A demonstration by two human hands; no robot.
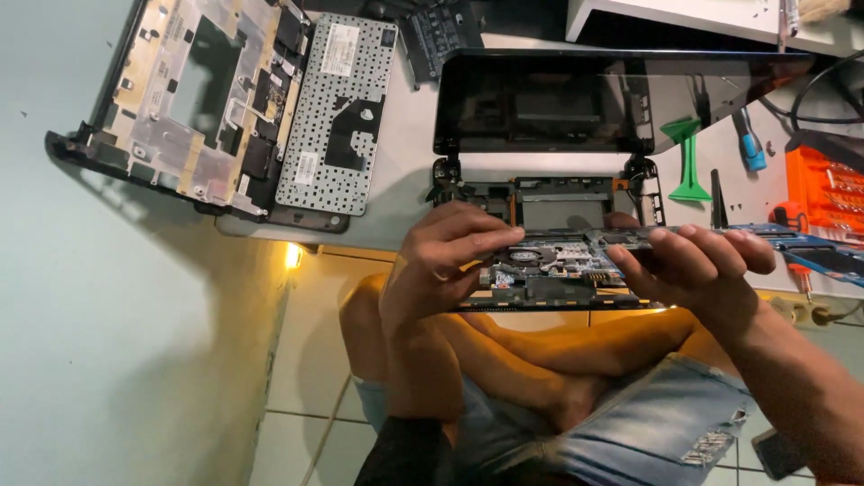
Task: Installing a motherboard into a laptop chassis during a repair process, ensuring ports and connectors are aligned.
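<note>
A small opened laptop base (549, 202) with its dark screen (612, 99) stands at the table's near edge. Above the base, both hands hold a blue circuit board (558, 256) level. My left hand (441, 270) pinches the board's left end with fingers on top. My right hand (693, 265) grips its right side, fingers spread over the upper face. The board's right end (837, 256) sticks out past my right hand.
A removed top cover (193, 99) and an upturned keyboard (337, 112) lie at the left of the white table (405, 171). A green pry tool (687, 157), a blue-handled tool (749, 144) and an orange bit case (828, 184) sit at the right. My crossed legs are below.
</note>
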